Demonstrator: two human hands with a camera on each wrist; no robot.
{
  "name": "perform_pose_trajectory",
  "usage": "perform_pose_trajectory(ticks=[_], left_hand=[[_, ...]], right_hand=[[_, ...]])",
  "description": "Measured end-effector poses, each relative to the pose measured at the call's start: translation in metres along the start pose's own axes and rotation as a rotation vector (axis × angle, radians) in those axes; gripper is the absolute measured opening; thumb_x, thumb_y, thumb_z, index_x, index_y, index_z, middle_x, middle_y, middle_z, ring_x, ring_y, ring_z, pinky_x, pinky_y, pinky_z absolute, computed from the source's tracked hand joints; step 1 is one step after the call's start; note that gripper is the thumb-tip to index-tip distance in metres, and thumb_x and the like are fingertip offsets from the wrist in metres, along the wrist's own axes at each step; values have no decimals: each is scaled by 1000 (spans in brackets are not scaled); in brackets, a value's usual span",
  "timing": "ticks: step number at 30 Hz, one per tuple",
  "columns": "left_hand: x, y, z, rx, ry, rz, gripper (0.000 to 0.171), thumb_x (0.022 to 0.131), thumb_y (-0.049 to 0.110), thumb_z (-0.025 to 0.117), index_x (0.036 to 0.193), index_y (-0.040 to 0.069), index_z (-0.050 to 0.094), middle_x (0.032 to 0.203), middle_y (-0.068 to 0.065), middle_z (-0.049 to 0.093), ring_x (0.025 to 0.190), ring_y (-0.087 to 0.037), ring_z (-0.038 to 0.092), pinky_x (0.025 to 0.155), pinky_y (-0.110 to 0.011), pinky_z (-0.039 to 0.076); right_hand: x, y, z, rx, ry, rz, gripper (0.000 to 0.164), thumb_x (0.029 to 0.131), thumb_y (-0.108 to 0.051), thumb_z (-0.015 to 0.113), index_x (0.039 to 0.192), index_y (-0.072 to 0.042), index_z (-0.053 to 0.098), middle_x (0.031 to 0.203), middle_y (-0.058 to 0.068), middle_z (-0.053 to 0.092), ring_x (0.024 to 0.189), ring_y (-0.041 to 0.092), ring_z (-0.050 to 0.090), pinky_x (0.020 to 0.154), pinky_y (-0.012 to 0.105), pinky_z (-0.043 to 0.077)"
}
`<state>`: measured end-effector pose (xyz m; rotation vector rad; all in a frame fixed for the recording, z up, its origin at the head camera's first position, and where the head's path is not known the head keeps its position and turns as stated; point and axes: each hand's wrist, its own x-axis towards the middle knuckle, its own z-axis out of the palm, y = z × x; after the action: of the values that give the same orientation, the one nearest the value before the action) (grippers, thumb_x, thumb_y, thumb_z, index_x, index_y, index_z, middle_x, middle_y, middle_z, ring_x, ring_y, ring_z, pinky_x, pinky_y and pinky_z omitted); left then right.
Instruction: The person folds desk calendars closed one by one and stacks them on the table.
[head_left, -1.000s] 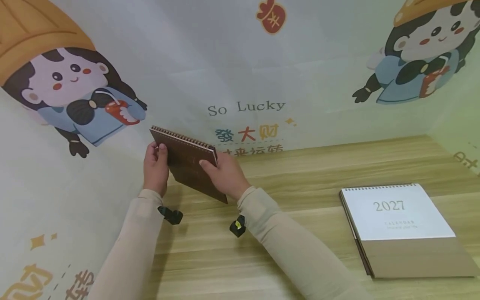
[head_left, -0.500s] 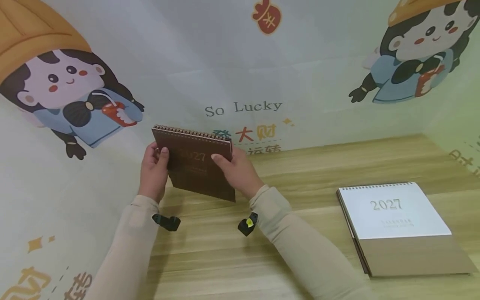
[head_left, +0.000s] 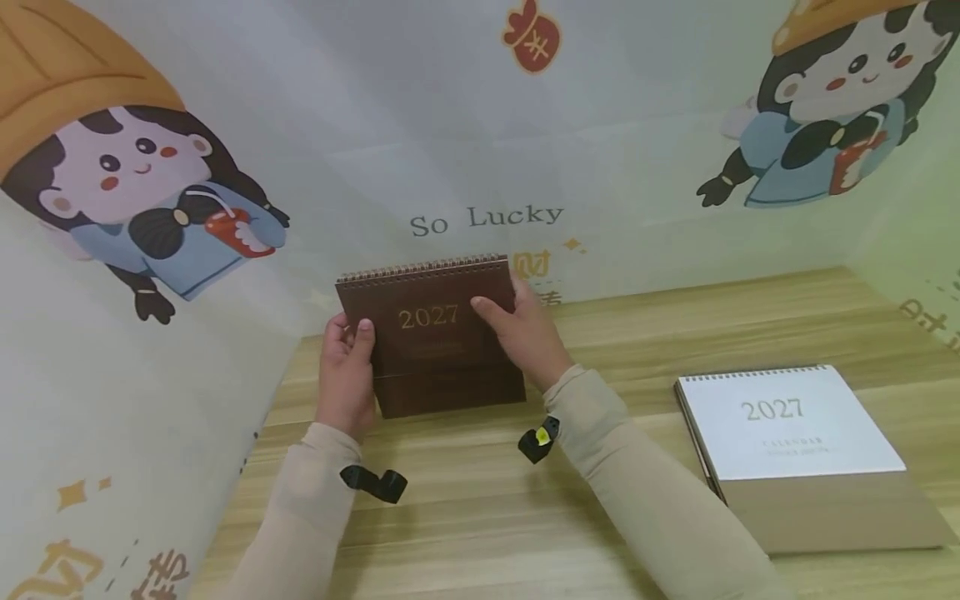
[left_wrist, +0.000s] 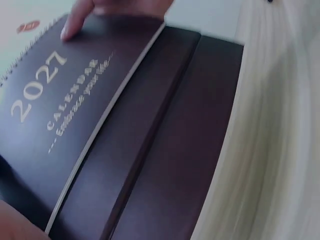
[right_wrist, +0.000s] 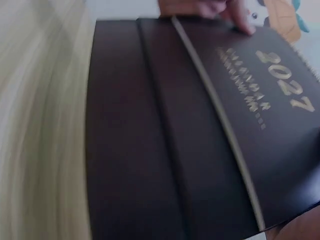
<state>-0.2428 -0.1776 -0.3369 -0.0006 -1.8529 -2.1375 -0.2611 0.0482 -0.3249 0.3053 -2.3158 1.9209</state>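
Observation:
A dark brown spiral-bound desk calendar (head_left: 442,354) with gold "2027" lettering is held up between both hands, its coil along the top edge. My left hand (head_left: 347,371) grips its left side, thumb on the front cover and fingers behind. On the opposite side my right hand (head_left: 531,333) grips the edge the same way, its thumb near the "2027". In the left wrist view the calendar's cover (left_wrist: 95,75) and folded lower flap show close up. The right wrist view shows the same cover (right_wrist: 255,85) with the left fingers at its far edge.
A second 2027 calendar (head_left: 787,425), with a white page and a tan lower part, lies on the wood-grain table (head_left: 480,517) at the right. A pale printed backdrop (head_left: 420,150) with cartoon figures stands behind and at the sides.
Both hands have turned the brown calendar so its front faces the head camera more squarely. They have shifted with it to the right and slightly down. The white calendar has stayed in place.

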Motion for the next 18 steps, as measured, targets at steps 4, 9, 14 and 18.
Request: perform_pose_trajectory(ticks=[4, 9, 14, 18], left_hand=[[-14, -2, 15, -15, -1, -14, 18, 105, 24, 47, 122, 18, 45, 113, -1, 58, 100, -13, 58, 85, -26, 48], [-27, -3, 29, -1, -21, -4, 23, 106, 21, 47, 127, 13, 45, 115, 1, 56, 108, -13, 53, 93, -25, 42], [-41, -5, 41, -13, -83, -18, 22, 106, 21, 47, 127, 12, 45, 118, -1, 57, 111, -15, 53, 96, -28, 43], [-50, -6, 50, -31, -109, -25, 21, 106, 22, 47, 125, 12, 47, 120, -5, 58, 112, -16, 55, 95, -29, 45]], right_hand=[[-6, 10, -16, 39, -25, -25, 71, 96, -45, 63, 156, -20, 32, 151, 1, 44, 139, 18, 39, 112, 43, 33], [-16, 19, -36, 65, -96, -62, 56, 100, -39, 60, 149, -21, 41, 136, 3, 57, 122, 19, 54, 105, 43, 41], [-29, 20, -56, 29, -110, -66, 44, 102, -31, 58, 141, -15, 47, 126, 9, 62, 111, 23, 61, 98, 45, 46], [-39, 17, -67, 32, -91, -37, 43, 102, -32, 57, 140, -16, 46, 124, 9, 63, 107, 23, 63, 94, 44, 48]])
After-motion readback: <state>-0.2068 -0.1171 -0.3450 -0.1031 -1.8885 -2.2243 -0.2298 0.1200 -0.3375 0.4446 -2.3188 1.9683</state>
